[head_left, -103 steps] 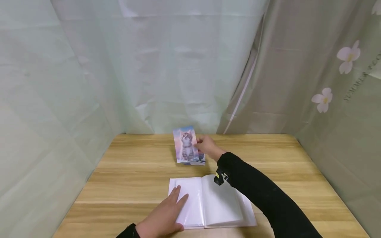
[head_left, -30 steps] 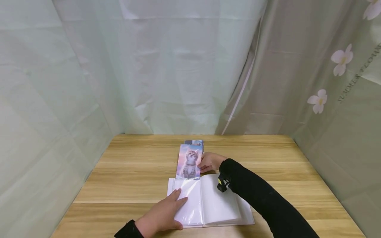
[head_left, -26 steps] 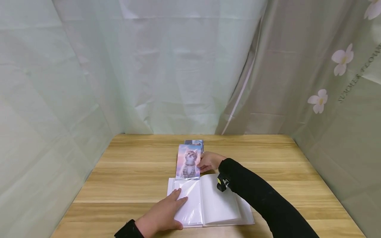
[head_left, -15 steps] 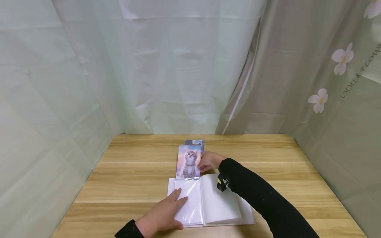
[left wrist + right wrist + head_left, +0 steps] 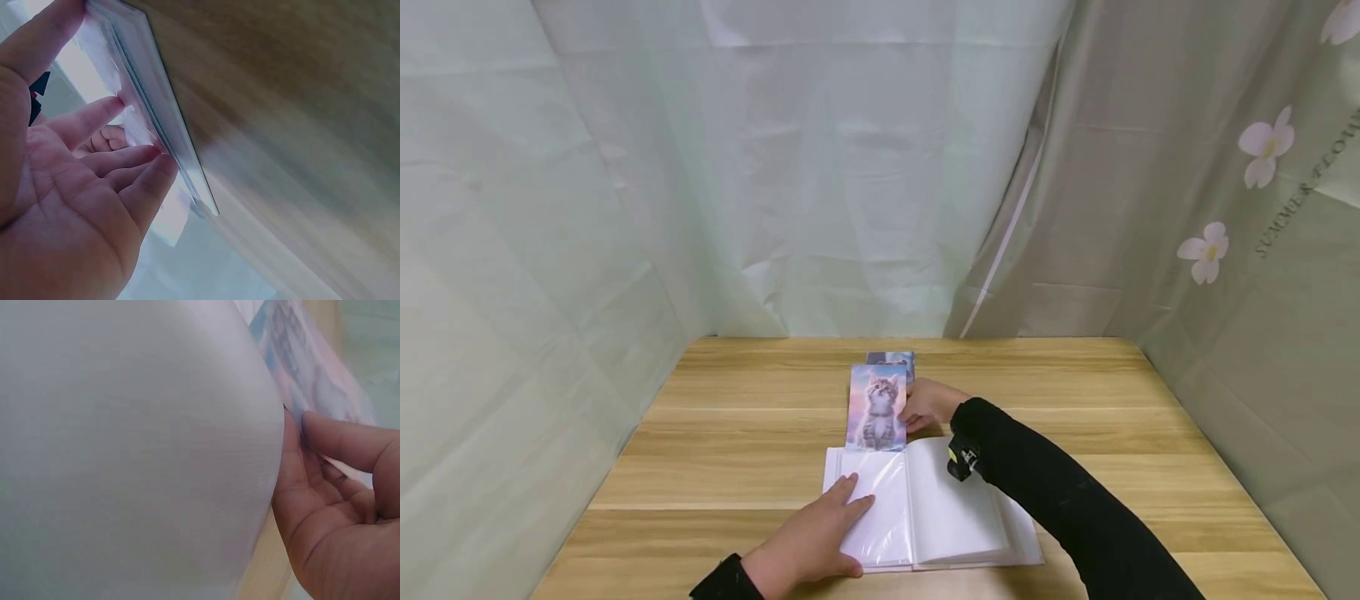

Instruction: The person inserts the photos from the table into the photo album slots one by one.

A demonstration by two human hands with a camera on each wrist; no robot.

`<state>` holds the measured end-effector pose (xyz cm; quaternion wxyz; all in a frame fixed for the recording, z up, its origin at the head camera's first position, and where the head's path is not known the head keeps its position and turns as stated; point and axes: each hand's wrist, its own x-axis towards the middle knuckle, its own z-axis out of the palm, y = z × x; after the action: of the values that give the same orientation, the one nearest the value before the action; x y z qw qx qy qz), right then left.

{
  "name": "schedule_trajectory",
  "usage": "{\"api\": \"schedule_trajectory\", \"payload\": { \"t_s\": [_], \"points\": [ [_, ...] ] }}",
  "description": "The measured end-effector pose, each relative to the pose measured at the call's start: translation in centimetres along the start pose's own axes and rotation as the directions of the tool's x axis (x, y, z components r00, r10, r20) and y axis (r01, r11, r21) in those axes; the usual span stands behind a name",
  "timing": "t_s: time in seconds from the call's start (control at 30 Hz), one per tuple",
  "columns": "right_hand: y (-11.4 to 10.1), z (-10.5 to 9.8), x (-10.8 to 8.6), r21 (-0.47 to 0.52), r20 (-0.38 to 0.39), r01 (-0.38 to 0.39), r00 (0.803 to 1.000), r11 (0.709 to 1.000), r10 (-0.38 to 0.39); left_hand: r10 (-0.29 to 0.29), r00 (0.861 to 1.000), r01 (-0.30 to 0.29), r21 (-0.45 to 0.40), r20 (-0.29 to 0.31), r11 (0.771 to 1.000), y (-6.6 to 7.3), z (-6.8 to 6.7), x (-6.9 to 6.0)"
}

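Note:
A kitten picture card (image 5: 877, 408) with a pink and blue background is pinched at its right edge by my right hand (image 5: 929, 403). Its lower edge meets the top of the left page of an open white photo album (image 5: 955, 508), at the clear sleeve (image 5: 883, 525). Whether that edge is inside the sleeve I cannot tell. My left hand (image 5: 812, 537) rests on the album's left side with its fingers spread. In the left wrist view, the fingertips of the left hand (image 5: 75, 175) touch the album's edge. The right wrist view shows thumb and finger gripping the card (image 5: 312, 369).
Another picture card (image 5: 891, 359) lies on the wooden table (image 5: 737, 442) behind the kitten card, partly covered by it. Pale curtains (image 5: 880, 167) stand around the table's back and sides. A small black camera (image 5: 959, 460) is worn on the right wrist.
Since the earliest frame, my right hand has brought the kitten card from the back of the table toward me, to the album's top edge. Over the last second almost nothing moves; my left hand stays put.

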<state>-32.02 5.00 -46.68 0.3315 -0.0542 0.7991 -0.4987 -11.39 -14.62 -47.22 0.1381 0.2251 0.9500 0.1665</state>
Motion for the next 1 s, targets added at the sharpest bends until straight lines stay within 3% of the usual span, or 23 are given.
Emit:
{"api": "schedule_trajectory", "payload": {
  "t_s": [0.3,0.6,1.0],
  "points": [
    [-0.17,0.12,-0.11,-0.065,0.088,0.021,0.996,0.998,-0.015,0.009,1.000,-0.009,-0.004,-0.015,1.000,-0.15,0.09,-0.01],
    [0.20,0.48,0.18,-0.157,0.095,0.012,0.995,0.987,0.003,-0.009,1.000,0.009,-0.015,-0.010,1.000,-0.28,0.18,-0.01],
    [0.72,0.59,-0.35,-0.162,0.129,0.034,0.991,0.986,-0.013,0.000,1.000,0.000,-0.029,-0.008,1.000,-0.11,0.01,-0.16]
  ]
}}
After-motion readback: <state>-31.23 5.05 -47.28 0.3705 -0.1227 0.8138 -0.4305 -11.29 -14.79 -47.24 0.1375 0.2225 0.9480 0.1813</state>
